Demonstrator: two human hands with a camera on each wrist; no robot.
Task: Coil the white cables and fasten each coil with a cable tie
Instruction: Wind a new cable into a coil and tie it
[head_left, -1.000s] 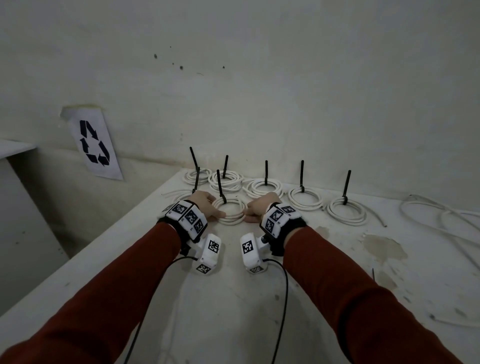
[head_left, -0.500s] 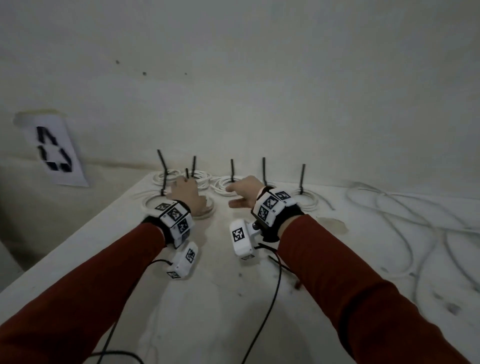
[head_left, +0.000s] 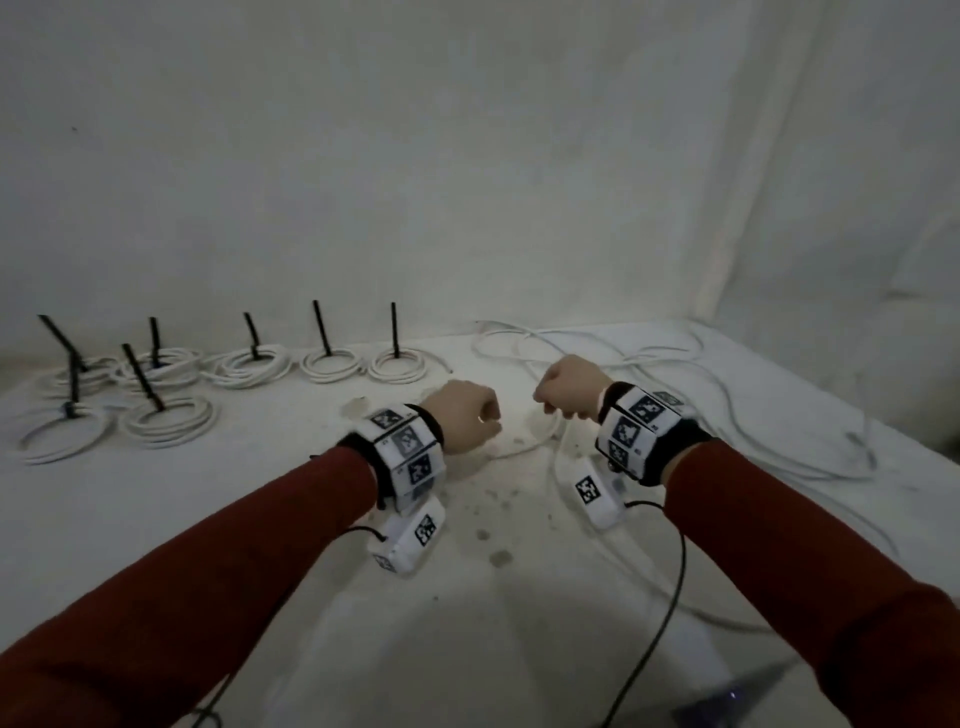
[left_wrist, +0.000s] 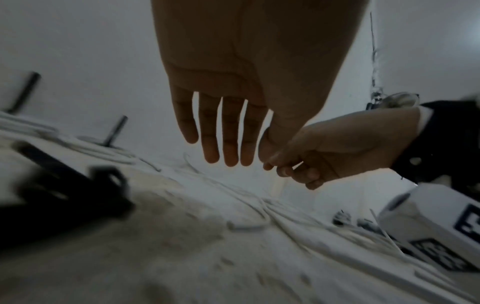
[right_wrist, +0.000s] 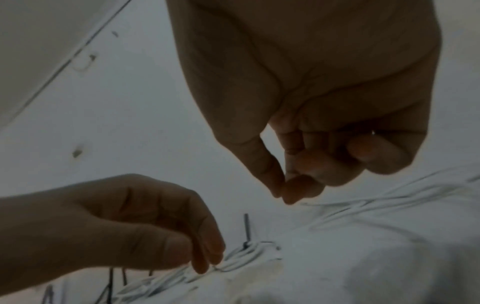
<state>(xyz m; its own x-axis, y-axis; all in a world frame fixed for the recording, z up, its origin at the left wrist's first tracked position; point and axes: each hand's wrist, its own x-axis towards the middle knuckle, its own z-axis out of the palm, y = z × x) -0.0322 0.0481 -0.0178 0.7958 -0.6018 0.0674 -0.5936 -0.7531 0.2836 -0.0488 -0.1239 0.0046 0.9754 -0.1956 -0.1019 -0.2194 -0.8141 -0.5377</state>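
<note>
Several white coils (head_left: 169, 421), each with an upright black cable tie (head_left: 393, 330), lie at the table's back left. A loose white cable (head_left: 524, 447) curves on the table just under both hands; longer loose cables (head_left: 727, 395) sprawl at the back right. My left hand (head_left: 462, 415) hovers above the table, its fingers (left_wrist: 226, 156) straight, hanging down and holding nothing. My right hand (head_left: 569, 387) is close beside it, fingers curled, thumb and forefinger tips (right_wrist: 285, 189) meeting. I see nothing between them. A tied coil (right_wrist: 249, 246) shows behind the left hand (right_wrist: 155, 226).
The white table (head_left: 156, 519) stands against a pale wall, with a corner at the back right and its right edge (head_left: 909, 447) nearby. Stains and crumbs (head_left: 498, 556) mark the middle. Black leads (head_left: 670, 597) trail from the wrist cameras toward me.
Both hands left the front coil and moved right over the loose cable. The view swung right with them. The right hand's fingers curled in.
</note>
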